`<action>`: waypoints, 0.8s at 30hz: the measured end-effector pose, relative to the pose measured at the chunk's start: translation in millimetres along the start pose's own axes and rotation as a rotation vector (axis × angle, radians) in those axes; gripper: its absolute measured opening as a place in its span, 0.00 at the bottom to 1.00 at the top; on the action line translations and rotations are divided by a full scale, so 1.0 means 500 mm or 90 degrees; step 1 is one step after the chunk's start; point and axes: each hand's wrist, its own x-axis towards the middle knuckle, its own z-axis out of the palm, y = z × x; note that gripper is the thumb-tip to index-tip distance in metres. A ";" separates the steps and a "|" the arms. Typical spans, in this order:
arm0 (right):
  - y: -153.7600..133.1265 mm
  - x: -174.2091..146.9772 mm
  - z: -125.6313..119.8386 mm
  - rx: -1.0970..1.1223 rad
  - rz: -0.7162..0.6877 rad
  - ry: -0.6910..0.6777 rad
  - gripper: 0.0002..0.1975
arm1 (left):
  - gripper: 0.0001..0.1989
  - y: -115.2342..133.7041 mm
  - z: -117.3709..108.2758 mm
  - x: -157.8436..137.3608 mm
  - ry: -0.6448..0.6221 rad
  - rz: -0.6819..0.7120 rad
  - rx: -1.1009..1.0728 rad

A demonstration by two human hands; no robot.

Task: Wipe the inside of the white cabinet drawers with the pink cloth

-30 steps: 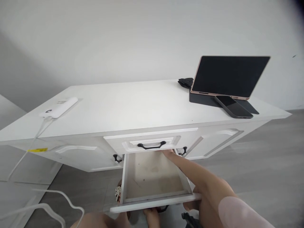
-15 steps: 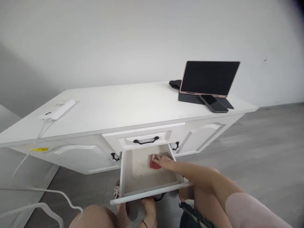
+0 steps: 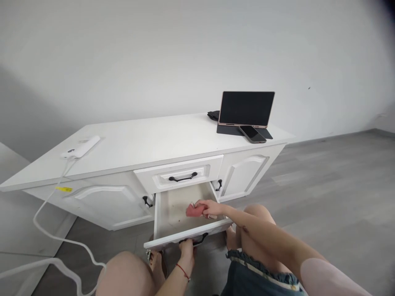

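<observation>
Cloth (image 3: 194,210), red, is pinched in my right hand (image 3: 212,208) against the drawer (image 3: 173,205) floor, seemingly for wiping. At 6 o'clock, my left hand (image 3: 187,249) curls around the drawer handle (image 3: 194,240), steadying it open.

No text, brand or number can be read. A yellow label (image 3: 64,189) on the cabinet front, below the counter's (image 3: 148,144) left front edge, is too small to read. The tablet (image 3: 246,108) and phone (image 3: 252,134) screens near the right back corner are dark.
</observation>
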 end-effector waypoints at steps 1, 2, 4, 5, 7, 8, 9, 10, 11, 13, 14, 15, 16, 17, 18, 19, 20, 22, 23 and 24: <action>-0.014 -0.017 -0.009 0.019 -0.037 0.017 0.27 | 0.13 -0.002 -0.002 0.001 0.017 -0.020 0.012; -0.026 -0.038 -0.017 0.029 -0.084 0.049 0.29 | 0.13 -0.004 -0.003 0.002 0.032 -0.038 0.025; -0.043 -0.093 -0.020 0.014 -0.189 0.162 0.29 | 0.13 -0.006 -0.004 0.000 0.049 -0.058 0.041; -0.046 -0.124 -0.013 -0.019 -0.227 0.221 0.29 | 0.13 -0.007 -0.005 -0.001 0.052 -0.060 0.043; -0.035 -0.184 0.023 -0.083 -0.197 0.348 0.29 | 0.13 -0.007 -0.008 -0.004 0.045 -0.060 0.040; -0.022 -0.209 0.049 -0.113 -0.150 0.412 0.28 | 0.13 -0.006 -0.012 -0.005 0.036 -0.063 0.036; -0.006 -0.229 0.080 -0.143 -0.095 0.471 0.30 | 0.13 -0.004 -0.017 -0.005 0.025 -0.073 0.031; 0.012 -0.243 0.112 -0.175 -0.044 0.507 0.33 | 0.12 -0.003 -0.023 -0.005 0.013 -0.087 0.023; 0.029 -0.251 0.142 -0.211 -0.011 0.525 0.37 | 0.12 0.000 -0.030 -0.005 0.002 -0.103 0.014; 0.054 -0.252 0.192 -0.267 0.027 0.538 0.40 | 0.11 0.006 -0.045 -0.004 -0.006 -0.134 -0.011; 0.058 -0.247 0.210 -0.287 0.038 0.536 0.40 | 0.12 0.009 -0.053 -0.004 -0.006 -0.145 -0.027; 0.055 -0.240 0.222 -0.301 0.042 0.528 0.40 | 0.12 0.013 -0.060 -0.004 -0.005 -0.152 -0.043; 0.046 -0.232 0.231 -0.309 0.041 0.513 0.39 | 0.13 0.016 -0.067 -0.005 -0.004 -0.156 -0.057; 0.032 -0.222 0.236 -0.316 0.036 0.494 0.38 | 0.13 0.019 -0.073 -0.006 -0.005 -0.160 -0.069; 0.013 -0.212 0.240 -0.319 0.028 0.469 0.38 | 0.14 0.022 -0.079 -0.008 -0.008 -0.162 -0.079; -0.007 -0.202 0.244 -0.322 0.019 0.443 0.37 | 0.14 0.024 -0.083 -0.010 -0.013 -0.164 -0.083; -0.029 -0.192 0.250 -0.324 0.011 0.415 0.37 | 0.14 0.024 -0.087 -0.012 -0.021 -0.164 -0.091; -0.069 -0.170 0.265 -0.329 -0.002 0.365 0.36 | 0.12 0.022 -0.094 -0.016 -0.047 -0.159 -0.137; -0.086 -0.158 0.275 -0.333 -0.009 0.344 0.36 | 0.12 0.020 -0.096 -0.018 -0.058 -0.154 -0.168; -0.102 -0.146 0.287 -0.337 -0.017 0.328 0.35 | 0.13 0.017 -0.097 -0.020 -0.065 -0.149 -0.199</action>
